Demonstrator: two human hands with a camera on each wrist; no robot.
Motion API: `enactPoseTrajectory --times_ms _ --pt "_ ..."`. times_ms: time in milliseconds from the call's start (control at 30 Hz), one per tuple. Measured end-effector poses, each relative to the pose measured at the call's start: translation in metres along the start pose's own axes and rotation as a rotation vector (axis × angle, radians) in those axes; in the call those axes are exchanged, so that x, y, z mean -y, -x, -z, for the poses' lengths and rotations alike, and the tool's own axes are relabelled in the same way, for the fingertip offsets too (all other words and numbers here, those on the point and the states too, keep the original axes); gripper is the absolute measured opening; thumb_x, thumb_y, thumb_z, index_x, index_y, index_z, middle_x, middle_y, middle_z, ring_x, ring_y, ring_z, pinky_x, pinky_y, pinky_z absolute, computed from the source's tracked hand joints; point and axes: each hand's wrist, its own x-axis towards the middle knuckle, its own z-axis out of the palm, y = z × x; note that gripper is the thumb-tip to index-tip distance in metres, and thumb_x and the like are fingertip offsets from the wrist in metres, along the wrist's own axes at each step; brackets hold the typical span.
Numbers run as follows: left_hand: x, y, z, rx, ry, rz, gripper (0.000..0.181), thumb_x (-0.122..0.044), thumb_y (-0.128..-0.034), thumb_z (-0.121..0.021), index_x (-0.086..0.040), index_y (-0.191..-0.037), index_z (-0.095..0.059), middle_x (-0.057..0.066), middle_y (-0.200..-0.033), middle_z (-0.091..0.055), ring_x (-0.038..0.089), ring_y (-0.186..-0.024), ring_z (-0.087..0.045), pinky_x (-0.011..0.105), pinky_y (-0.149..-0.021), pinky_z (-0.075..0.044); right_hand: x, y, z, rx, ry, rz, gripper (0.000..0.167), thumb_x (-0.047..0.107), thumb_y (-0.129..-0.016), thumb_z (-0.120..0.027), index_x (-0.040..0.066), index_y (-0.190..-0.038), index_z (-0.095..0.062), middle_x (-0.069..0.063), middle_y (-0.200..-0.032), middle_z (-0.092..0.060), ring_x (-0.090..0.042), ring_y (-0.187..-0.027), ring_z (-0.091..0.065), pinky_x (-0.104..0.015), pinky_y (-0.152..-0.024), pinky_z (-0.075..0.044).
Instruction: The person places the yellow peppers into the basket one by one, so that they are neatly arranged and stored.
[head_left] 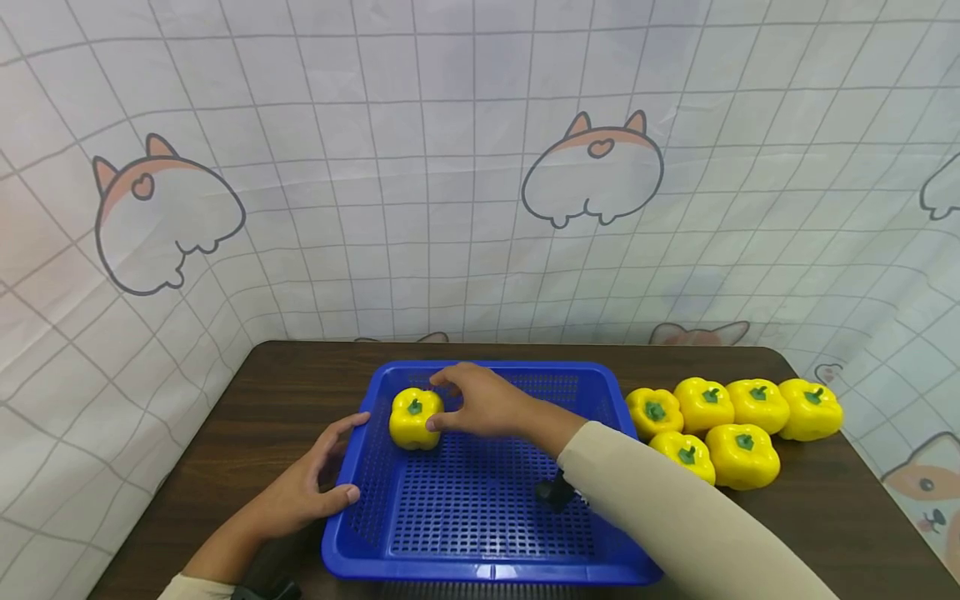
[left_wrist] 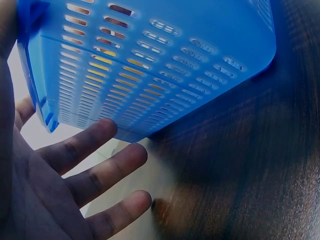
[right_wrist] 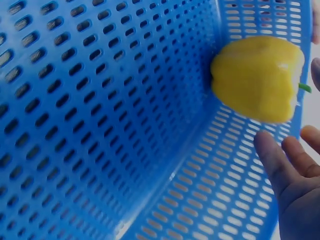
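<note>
"Pepper (head_left: 408,429): what blocks your feed, and have you got hold?"

"A sleeve (head_left: 675,508) hides the basket's (head_left: 555,573) lower right. The left hand (head_left: 303,492) rests loosely on its left edge. The right hand (head_left: 480,402) is spread beside the pepper, gripping nothing; whether it touches, I can't tell."

"Where's it pointing?"

"Stem (head_left: 415,407) up, stem-to-base axis roughly upright, toward the basket's far left corner."

"Beyond?"

"Dark wooden table (head_left: 202,467), six other peppers (head_left: 738,457) to the right, then gridded cloth (head_left: 450,83) with cartoon animals."
</note>
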Motion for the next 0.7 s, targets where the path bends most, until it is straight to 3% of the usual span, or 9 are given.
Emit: enactPoseTrajectory --times_ms 300,700 --pt "0.001 -0.001 0.000 -0.004 0.008 -0.006 0.083 -0.011 -0.0923 -0.067 -0.021 -0.161 -0.020 0.033 -0.141 -0.045 0.045 -0.119 -0.057 0.034 -0.086 -0.057 0.000 0.020 0.031 0.051 -0.007 0.003 0.058 0.045 -0.096 -0.071 0.013 -0.142 -0.058 -0.002 -0.140 -0.057 -0.021 -0.124 -0.058 -0.039 -0.100 -0.049" --pt "-0.002 -0.001 0.001 0.012 0.020 0.004 0.083 -0.011 -0.0930 -0.066 -0.020 -0.161 -0.018 0.036 -0.142 -0.042 0.048 -0.119 -0.055 0.036 -0.085 -0.057 -0.011 0.044 0.061 -0.013 -0.003 0.023 0.052 0.041 -0.096 -0.071 0.012 -0.139 -0.062 -0.003 -0.134 -0.064 -0.021 -0.119 -0.061 -0.044 -0.099 -0.050"
